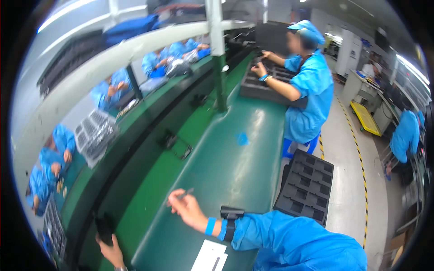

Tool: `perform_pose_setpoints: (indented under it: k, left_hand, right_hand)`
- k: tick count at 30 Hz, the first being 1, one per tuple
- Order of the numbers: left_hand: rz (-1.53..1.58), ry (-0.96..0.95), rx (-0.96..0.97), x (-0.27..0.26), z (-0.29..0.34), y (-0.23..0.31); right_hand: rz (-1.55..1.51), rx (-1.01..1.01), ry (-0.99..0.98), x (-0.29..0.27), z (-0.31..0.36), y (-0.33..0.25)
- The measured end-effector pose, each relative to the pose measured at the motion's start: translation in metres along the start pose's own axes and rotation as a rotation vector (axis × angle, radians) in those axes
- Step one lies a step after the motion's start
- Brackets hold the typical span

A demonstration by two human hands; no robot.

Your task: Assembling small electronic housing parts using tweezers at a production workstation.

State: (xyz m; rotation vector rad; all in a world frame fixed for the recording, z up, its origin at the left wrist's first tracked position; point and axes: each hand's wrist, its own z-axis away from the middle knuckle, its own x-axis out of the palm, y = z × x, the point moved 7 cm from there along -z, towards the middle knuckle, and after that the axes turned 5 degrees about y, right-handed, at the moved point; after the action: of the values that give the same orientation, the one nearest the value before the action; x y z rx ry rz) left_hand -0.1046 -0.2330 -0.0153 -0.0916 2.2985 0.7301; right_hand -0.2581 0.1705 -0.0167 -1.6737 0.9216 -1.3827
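Note:
My left hand point(110, 253) reaches over the green conveyor belt point(140, 198) at the lower left. Its fingers are closed round a dark black object point(104, 229), whose exact kind I cannot make out. My right hand point(187, 212) hovers over the green bench top point(217, 180), fingers curled and pinching a small, thin dark object point(186, 193), too blurred to name. On that wrist are a blue band point(210, 226) and a black strapped device point(231, 217). A white card or sheet point(209, 256) lies on the bench below my right forearm.
Farther up the belt lies a black item with a cable point(174, 143). A blue scrap point(242, 138) is on the bench. Black foam trays point(305, 187) are stacked at its right. A co-worker point(312, 86) handles a dark part over another tray point(266, 92). A post point(219, 63) rises beside the belt.

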Motion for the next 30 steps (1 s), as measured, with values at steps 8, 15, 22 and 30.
perform_pose_setpoints:
  k: [8,15,22,30]
  left_hand:
    - [0.156,-0.434,0.419,-0.070,0.075,0.218]
    - [0.119,-0.796,0.595,-0.054,0.148,0.206]
    - [0.382,-0.793,0.431,-0.040,0.171,0.185]
    - [0.476,-0.800,0.391,-0.049,0.170,0.173]
  right_hand:
    - [0.009,0.096,-0.102,0.006,0.002,0.006]
    - [0.122,-0.017,-0.268,0.033,0.009,-0.009]
    - [0.238,-0.184,-1.112,0.080,0.152,-0.080]
    - [0.569,-0.016,-1.104,0.056,0.189,-0.024]
